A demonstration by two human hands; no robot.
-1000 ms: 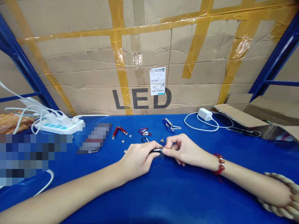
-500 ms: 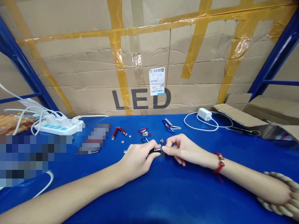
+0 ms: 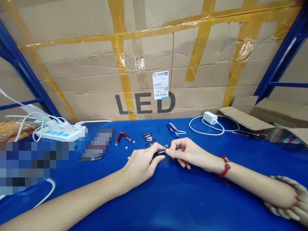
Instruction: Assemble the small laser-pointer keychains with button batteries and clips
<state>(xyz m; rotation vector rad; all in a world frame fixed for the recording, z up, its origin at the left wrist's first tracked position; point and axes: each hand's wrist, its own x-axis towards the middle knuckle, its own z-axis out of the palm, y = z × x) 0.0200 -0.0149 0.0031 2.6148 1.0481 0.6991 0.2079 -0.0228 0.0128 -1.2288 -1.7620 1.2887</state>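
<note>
My left hand is closed around a small black keychain flashlight, a short tube with a pale printed label, gripped between thumb and forefinger. The fingers cover much of it. Thumb and forefinger of my right hand are pinched together at the tube's right end; whatever tiny part they grip is too small to make out. A small silver metal piece lies just beyond the fingertips. Behind my left hand shows a black clip. Several silver button cells are scattered to the left.
Two red tubes, red carabiner clips, and blue and silver tubes with clips lie farther back. At left are a phone and a power strip; at right, a white charger and an opened carton.
The flashlight's right end has come closer to my right fingertips, and the silver bit visible there before is now mostly covered. Both hands otherwise stay in place; the view shifts slightly.
</note>
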